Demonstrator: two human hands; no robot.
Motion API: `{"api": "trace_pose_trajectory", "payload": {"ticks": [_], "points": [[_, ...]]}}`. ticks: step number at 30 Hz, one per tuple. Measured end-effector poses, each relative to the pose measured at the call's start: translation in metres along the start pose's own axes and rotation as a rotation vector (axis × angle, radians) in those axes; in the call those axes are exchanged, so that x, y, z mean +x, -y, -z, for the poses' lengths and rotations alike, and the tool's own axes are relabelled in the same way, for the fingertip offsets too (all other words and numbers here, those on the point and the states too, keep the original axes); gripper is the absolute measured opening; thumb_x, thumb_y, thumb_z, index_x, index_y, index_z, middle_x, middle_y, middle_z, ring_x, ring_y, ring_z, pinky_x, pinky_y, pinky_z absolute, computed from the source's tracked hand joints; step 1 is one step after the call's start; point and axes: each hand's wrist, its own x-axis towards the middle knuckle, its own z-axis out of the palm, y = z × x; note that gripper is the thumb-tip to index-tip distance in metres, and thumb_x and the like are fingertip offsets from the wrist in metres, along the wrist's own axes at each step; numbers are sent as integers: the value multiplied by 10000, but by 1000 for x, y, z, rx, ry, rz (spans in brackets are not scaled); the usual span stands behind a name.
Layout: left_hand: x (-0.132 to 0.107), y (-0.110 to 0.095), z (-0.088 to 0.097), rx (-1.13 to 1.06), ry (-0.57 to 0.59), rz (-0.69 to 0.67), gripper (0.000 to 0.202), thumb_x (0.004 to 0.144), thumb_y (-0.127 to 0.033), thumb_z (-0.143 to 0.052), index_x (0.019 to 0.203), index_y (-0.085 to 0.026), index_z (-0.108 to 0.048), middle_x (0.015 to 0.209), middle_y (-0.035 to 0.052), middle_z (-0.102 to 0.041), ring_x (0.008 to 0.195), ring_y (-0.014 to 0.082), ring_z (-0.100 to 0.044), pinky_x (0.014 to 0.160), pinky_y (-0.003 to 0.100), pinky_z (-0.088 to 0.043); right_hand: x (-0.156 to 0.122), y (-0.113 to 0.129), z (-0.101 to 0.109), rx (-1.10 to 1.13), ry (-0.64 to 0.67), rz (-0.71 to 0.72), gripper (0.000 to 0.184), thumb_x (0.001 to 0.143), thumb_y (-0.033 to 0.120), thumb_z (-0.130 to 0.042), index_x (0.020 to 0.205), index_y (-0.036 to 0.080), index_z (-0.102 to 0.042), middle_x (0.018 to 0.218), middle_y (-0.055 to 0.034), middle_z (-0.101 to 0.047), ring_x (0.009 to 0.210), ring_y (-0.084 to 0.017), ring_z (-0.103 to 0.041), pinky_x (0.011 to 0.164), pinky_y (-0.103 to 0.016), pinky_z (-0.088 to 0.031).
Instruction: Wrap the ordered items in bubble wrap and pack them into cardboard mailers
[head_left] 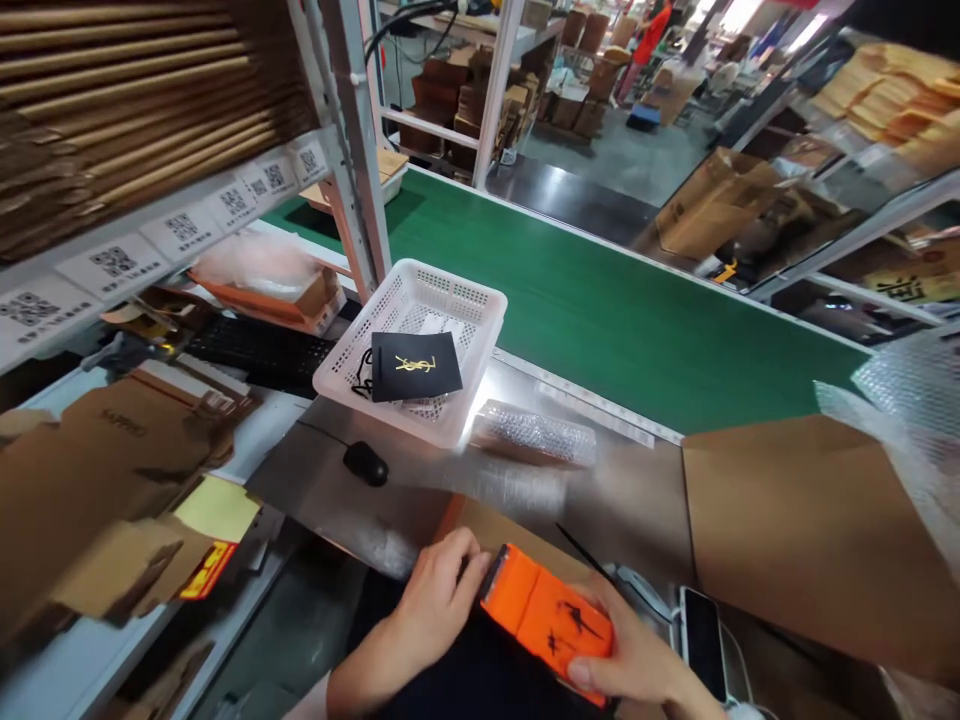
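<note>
My right hand (637,640) is wrapped round an orange tape dispenser (547,615) with black marks on its side and a dark edge at its front end. Close to that front end is my left hand (442,590), its fingers curled in and the thumb pressed against them. Whatever the left fingers pinch is hidden. Just beyond both hands lies a brown cardboard box (517,525), partly covered by them. A clear bubble-wrapped parcel (534,435) rests farther back on the metal table (420,500).
A white perforated basket (480,345) holds a black bag (390,375) with a gold logo. Around the table are a black mouse (365,463), a green conveyor belt (600,290), a phone (703,640), a large carton (802,530) at right and folded cardboard (112,470) at left.
</note>
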Motion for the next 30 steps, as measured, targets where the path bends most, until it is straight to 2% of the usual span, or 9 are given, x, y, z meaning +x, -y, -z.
{"api": "trace_pose_trajectory", "payload": {"ticks": [2,6,9,13,17,21,26,30], "points": [[1,9,12,137,-8,-33,316,1039,-449,-367,807,-255,-458,769,18,-584,699,193,-570,670,336,-348,4,20,-3,-11,52,-87,646,663,778,-721,893,182,-625,729,22,-518,640,-115,-382,565,-256,-294],[6,37,41,328,-32,-76,314,1037,-419,-351,794,-260,-469,785,24,-611,688,202,-618,665,336,-355,10,57,-4,-176,79,-117,401,745,559,-747,767,201,-569,718,48,-492,654,-104,-360,580,-259,-262],[14,65,59,322,-107,-5,335,1030,-458,-362,790,-261,-486,753,7,-593,687,199,-610,677,326,-369,7,67,-1,-234,55,-240,292,746,434,-728,731,210,-542,687,54,-483,637,-108,-364,565,-262,-263],[25,94,68,202,-100,56,370,1001,-541,-422,772,-260,-496,712,-18,-565,681,190,-576,703,320,-389,6,68,1,-221,15,-375,244,742,411,-708,736,215,-564,673,47,-522,625,-119,-399,562,-265,-285],[32,108,64,77,-98,87,400,975,-585,-450,757,-254,-509,708,-25,-546,692,187,-562,723,323,-405,18,78,-3,-235,-23,-433,248,722,403,-697,688,218,-535,650,53,-504,617,-115,-395,556,-263,-273],[36,122,54,-70,-50,149,452,940,-654,-488,739,-249,-502,709,-28,-499,714,184,-526,731,325,-404,31,86,-4,-296,-30,-451,304,715,437,-704,646,223,-499,642,44,-492,609,-123,-409,541,-272,-263],[42,135,20,-183,35,222,577,894,-808,-424,726,-256,-442,654,-44,-423,655,171,-474,670,322,-415,38,89,-4,-394,-39,-480,351,697,475,-718,615,228,-484,625,25,-516,601,-142,-452,547,-286,-271],[45,135,-9,-135,50,227,615,893,-839,-344,741,-253,-450,718,-11,-518,750,196,-561,748,335,-476,39,91,-4,-401,-50,-472,366,682,503,-718,602,227,-491,623,11,-538,605,-154,-477,550,-290,-287]]}}
